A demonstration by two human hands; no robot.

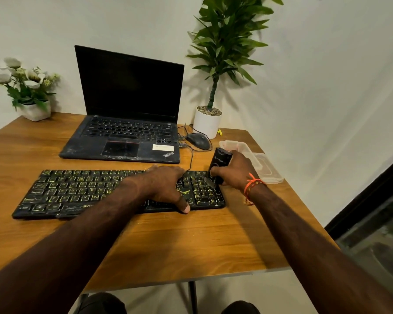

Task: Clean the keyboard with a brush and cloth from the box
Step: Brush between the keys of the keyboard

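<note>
Both forearms reach across the wooden desk (191, 241). Right hand (235, 169) curls round a black brush (220, 163), bristles on the keyboard (77, 189) at its right end; left hand (166, 184) presses flat beside it. Clear plastic box (241, 147) sits just beyond.

My wooden table (168, 241) holds a keyboard (77, 191), laptop (123, 123), mouse (198, 140), two potted plants (207, 123) (35, 111), plastic box (234, 147) and lid (268, 168)

Open laptop (125, 123) (screen dark); mouse (198, 140); potted plant (222, 53); flowers (25, 87).
</note>
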